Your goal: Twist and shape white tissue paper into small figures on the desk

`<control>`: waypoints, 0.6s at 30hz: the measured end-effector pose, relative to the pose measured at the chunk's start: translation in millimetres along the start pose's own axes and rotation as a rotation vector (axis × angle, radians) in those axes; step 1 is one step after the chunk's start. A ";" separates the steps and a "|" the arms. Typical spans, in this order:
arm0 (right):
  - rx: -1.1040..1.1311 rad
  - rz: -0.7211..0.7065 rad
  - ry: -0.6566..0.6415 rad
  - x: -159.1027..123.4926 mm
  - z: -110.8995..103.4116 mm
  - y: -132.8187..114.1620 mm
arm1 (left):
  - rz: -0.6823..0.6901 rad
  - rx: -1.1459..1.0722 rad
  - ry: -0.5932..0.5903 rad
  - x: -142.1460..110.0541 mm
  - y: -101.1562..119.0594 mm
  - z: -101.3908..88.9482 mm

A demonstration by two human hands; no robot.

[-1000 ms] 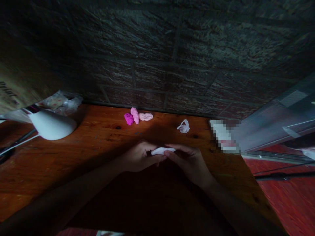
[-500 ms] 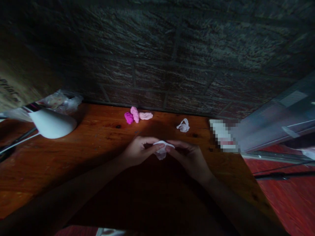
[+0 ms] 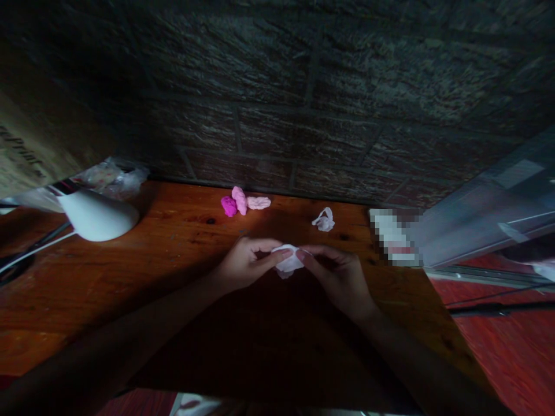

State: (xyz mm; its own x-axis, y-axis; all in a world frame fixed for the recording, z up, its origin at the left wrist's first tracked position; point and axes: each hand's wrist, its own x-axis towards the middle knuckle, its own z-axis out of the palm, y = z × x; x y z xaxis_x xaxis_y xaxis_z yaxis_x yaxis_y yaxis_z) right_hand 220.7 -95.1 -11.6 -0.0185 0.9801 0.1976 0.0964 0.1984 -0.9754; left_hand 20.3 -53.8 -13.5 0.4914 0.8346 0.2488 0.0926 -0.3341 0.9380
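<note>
My left hand (image 3: 254, 261) and my right hand (image 3: 333, 270) meet over the middle of the table. Between their thumbs and fingers they pinch a small, thin white crumpled piece (image 3: 289, 263), whose lower part hangs down and looks slightly see-through. Whether it is tissue or plastic film I cannot tell. Beyond my right hand lies a similar white crumpled piece (image 3: 324, 221) with a loop sticking up. Farther back, near the wall, rest a magenta lump (image 3: 228, 206), a pink lump (image 3: 239, 200) and a pale pink lump (image 3: 259, 203), lying close together.
A white cone-shaped object (image 3: 99, 216) with a cable stands at the left, near a clear plastic bag (image 3: 115, 173) and a cardboard box (image 3: 26, 153). A dark brick-patterned wall (image 3: 269, 86) closes the back of the wooden table (image 3: 182, 222). A blurred-out item (image 3: 395, 238) lies at right.
The white piece between my fingers has gone from a narrow upper band to a wider, flatter top. My fingers still pinch it in nearly the same place; the view has shifted slightly.
</note>
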 end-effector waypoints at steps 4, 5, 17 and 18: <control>-0.022 0.015 0.060 4.0 -2.5 4.7 | -0.057 -0.076 0.002 2.5 -4.9 -1.1; -0.022 0.016 0.067 4.5 -3.3 5.1 | -0.077 -0.101 -0.014 2.5 -5.4 -0.9; -0.021 -0.033 -0.076 1.3 -1.5 9.6 | -0.093 -0.121 0.081 -0.4 -17.6 3.0; -0.026 -0.038 -0.081 1.5 -1.6 9.1 | -0.096 -0.116 0.056 -0.6 -16.9 3.7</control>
State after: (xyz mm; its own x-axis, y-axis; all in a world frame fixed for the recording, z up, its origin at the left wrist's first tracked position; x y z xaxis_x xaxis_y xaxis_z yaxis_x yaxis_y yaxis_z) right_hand 223.2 -91.8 -20.0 -0.1027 0.9690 0.2247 0.1201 0.2363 -0.9642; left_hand 21.7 -50.3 -30.3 0.4357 0.8846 0.1665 0.0347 -0.2014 0.9789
